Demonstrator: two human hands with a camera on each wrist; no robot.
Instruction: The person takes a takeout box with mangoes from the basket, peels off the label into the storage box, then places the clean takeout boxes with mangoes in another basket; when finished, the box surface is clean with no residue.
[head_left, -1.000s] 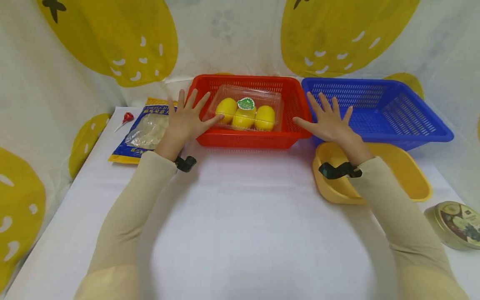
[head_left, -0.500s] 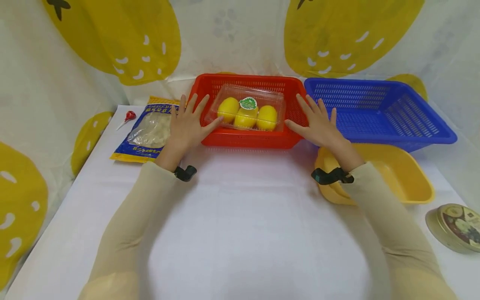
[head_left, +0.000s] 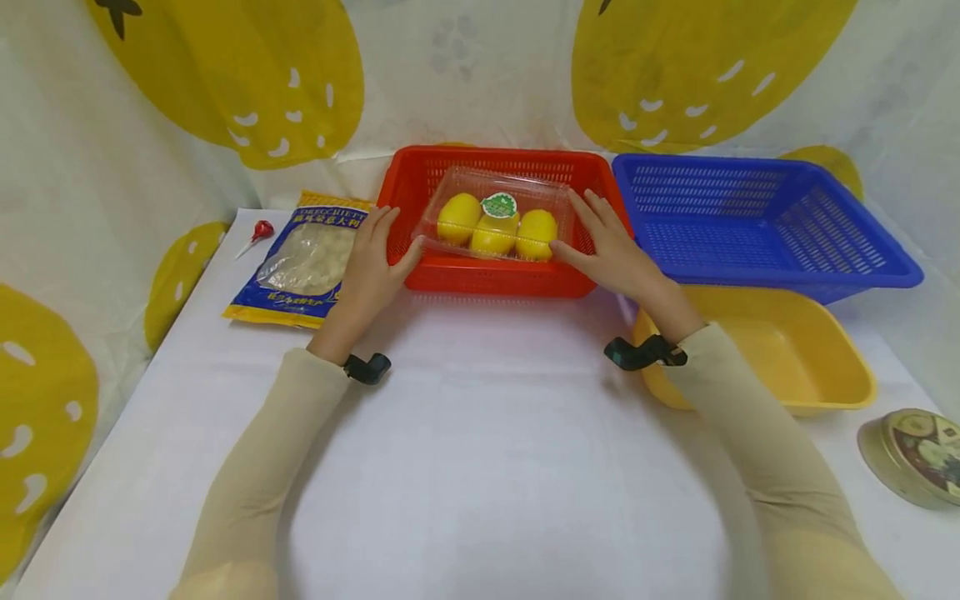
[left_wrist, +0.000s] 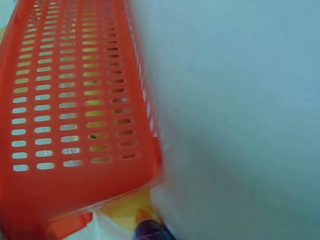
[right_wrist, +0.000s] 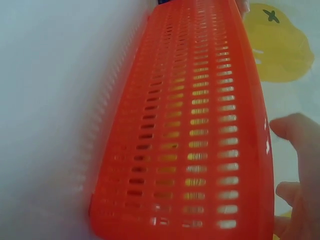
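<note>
In the head view a red basket [head_left: 495, 279] holds a clear plastic box [head_left: 525, 185] with three yellow, egg-shaped items and a green-and-white sticker. My left hand [head_left: 371, 271] is at the basket's left end, fingers extended and thumb by the front left corner. Over the basket's right part is my right hand [head_left: 615, 254], fingers extended, thumb near the box's right side. Whether either hand touches the basket or box I cannot tell. The basket's slotted side [left_wrist: 75, 185] fills much of the left wrist view. Fingers [right_wrist: 295, 132] show beside the basket rim in the right wrist view.
A blue-and-yellow food bag [head_left: 288, 271] lies left of the basket, with a red lollipop [head_left: 262, 229] beyond it. On the right stand a blue basket [head_left: 750, 279], a yellow tub [head_left: 780, 354] and a round tin [head_left: 900, 462]. A patterned cloth [head_left: 480, 100] hangs behind.
My right hand has moved left, from near the blue basket to over the red basket's right part. The fingers of my left hand have drawn closer together. The view has shifted slightly.
</note>
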